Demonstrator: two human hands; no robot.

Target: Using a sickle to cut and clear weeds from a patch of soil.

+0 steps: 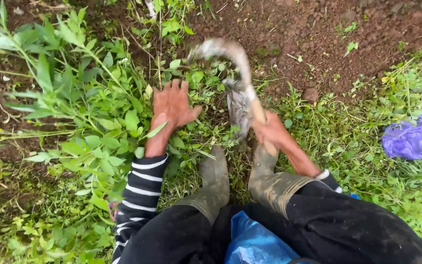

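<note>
My left hand (173, 105) lies flat with fingers spread on a clump of leafy green weeds (86, 102). My right hand (271, 131) grips the wooden handle of a sickle (235, 63), whose curved grey blade arcs up and left over the weeds and is blurred. Both hands are smeared with soil. My two muddy rubber boots (216, 178) stand on the cut grass just below the hands.
Bare brown soil (318, 29) stretches across the top right. Low weeds and grass cover the ground at right, where a crumpled purple plastic bag (406, 139) lies. A blue plastic sheet (252, 242) hangs at my waist.
</note>
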